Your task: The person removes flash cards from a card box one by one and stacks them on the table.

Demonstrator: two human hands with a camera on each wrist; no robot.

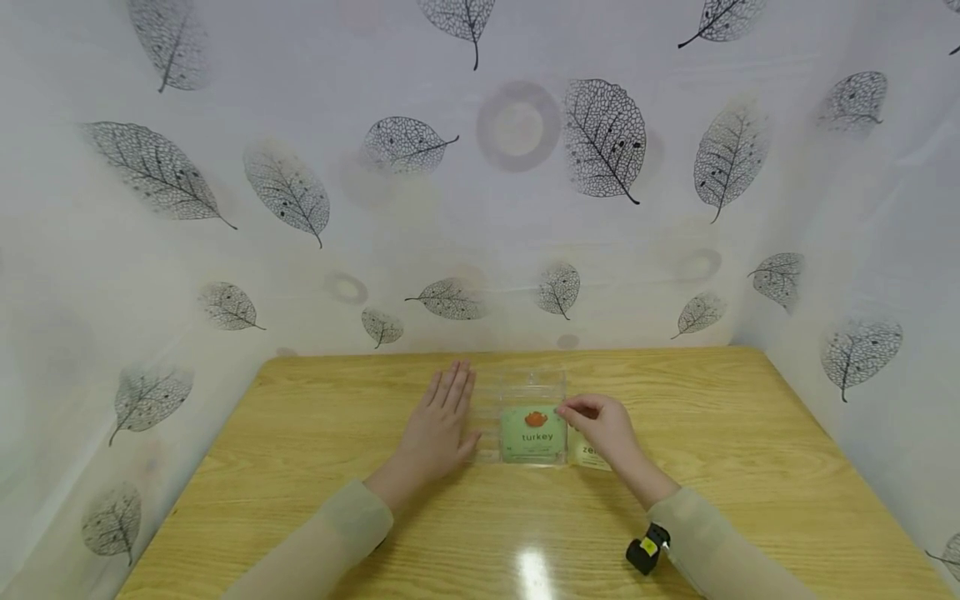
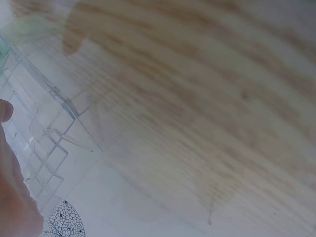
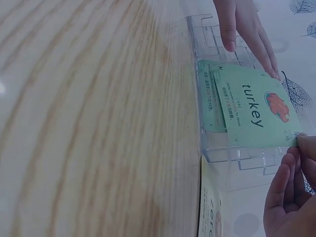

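Note:
A green flash card [image 1: 534, 435] printed "turkey" with a picture of a roast bird lies over a clear plastic tray [image 1: 532, 379]. My right hand [image 1: 604, 425] pinches its upper right corner between thumb and fingers. In the right wrist view the turkey card [image 3: 261, 106] is tilted over a second green card [image 3: 212, 96] that sits in the tray. My left hand [image 1: 442, 421] has its fingers straight at the tray's left side, the thumb out towards it. Partly covered by my right hand and forearm is a pale yellow card [image 1: 588, 450] beginning "ze".
The wooden table [image 1: 315, 467] carries the tray near its back middle. Behind and at both sides hangs a white curtain [image 1: 450, 225] with dark leaf prints. A black device [image 1: 647, 550] is strapped at my right wrist.

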